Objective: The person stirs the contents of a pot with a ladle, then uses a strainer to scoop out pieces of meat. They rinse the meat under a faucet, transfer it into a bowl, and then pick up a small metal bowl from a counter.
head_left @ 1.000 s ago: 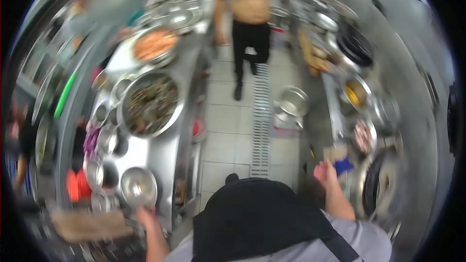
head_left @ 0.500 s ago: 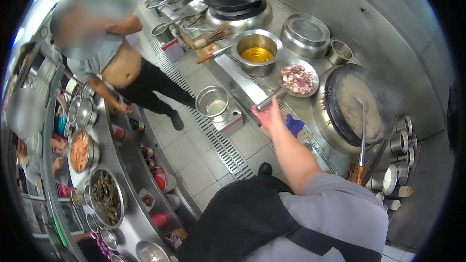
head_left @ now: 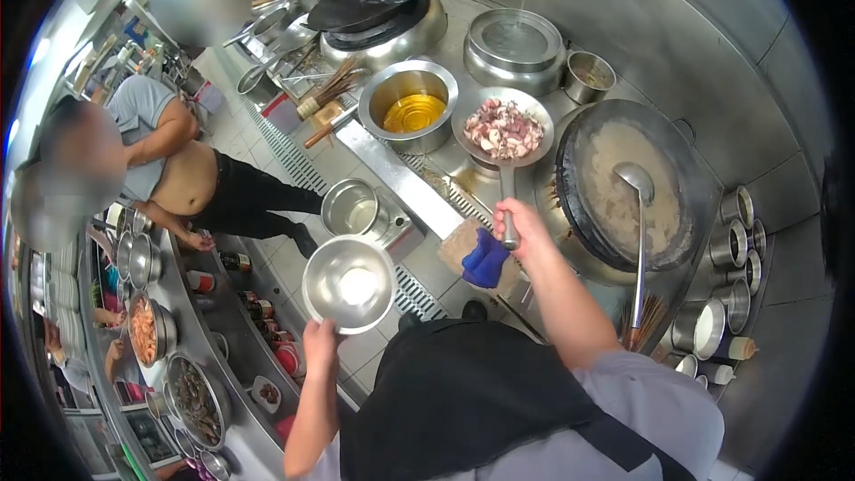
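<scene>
My left hand [head_left: 321, 349] grips the rim of a metal bowl [head_left: 325, 281], tilted so its shiny inside shows. My right hand [head_left: 527, 233] is closed round the handle of a shallow metal strainer [head_left: 508, 183], which holds chopped pinkish-white squid [head_left: 504, 129]. A blue cloth [head_left: 485, 258] hangs at the counter edge, just below that hand. Further right, a wok [head_left: 574, 205] contains cloudy, greyish liquid, with a long-handled ladle [head_left: 640, 240] resting in it. Behind the strainer's left side stands a pot [head_left: 383, 85] of yellow oil.
A metal pot [head_left: 349, 203] stands low by the floor drain [head_left: 414, 289]. Another person [head_left: 183, 160] is at the left, beside a steel counter [head_left: 236, 383] with bowls of shrimp [head_left: 142, 330] and dark shellfish [head_left: 194, 401]. Metal canisters [head_left: 730, 240] line the right wall.
My left hand has come into view with the metal bowl. The right hand has drawn the strainer handle toward me, turning the strainer. My view has shifted, and the other person has turned.
</scene>
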Demonstrator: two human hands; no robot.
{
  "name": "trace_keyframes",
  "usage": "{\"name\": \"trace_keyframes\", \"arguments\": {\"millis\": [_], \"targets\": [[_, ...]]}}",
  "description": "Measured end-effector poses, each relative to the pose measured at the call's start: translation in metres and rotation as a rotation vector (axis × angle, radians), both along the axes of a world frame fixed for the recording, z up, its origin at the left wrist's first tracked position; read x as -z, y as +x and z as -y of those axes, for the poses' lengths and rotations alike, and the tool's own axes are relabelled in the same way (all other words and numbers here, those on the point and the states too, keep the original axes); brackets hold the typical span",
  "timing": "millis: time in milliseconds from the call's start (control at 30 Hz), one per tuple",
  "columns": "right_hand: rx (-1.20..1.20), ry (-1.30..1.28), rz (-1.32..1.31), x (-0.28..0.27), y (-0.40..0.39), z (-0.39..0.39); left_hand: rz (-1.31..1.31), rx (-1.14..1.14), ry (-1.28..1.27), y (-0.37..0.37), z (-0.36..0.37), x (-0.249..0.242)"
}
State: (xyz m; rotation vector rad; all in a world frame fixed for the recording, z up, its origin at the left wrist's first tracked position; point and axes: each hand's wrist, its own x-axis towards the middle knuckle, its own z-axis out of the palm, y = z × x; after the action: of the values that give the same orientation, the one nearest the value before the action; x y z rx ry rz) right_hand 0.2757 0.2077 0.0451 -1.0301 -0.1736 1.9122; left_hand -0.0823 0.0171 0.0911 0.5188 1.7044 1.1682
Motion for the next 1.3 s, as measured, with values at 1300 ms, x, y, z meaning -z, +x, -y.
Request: {"name": "trace_keyframes", "arguments": {"millis": [1300], "targets": [[0.146, 0.005, 1.273, -0.165, 0.03, 0.042, 0.437, 0.721, 0.077, 0.159, -0.316, 0.072]]}}
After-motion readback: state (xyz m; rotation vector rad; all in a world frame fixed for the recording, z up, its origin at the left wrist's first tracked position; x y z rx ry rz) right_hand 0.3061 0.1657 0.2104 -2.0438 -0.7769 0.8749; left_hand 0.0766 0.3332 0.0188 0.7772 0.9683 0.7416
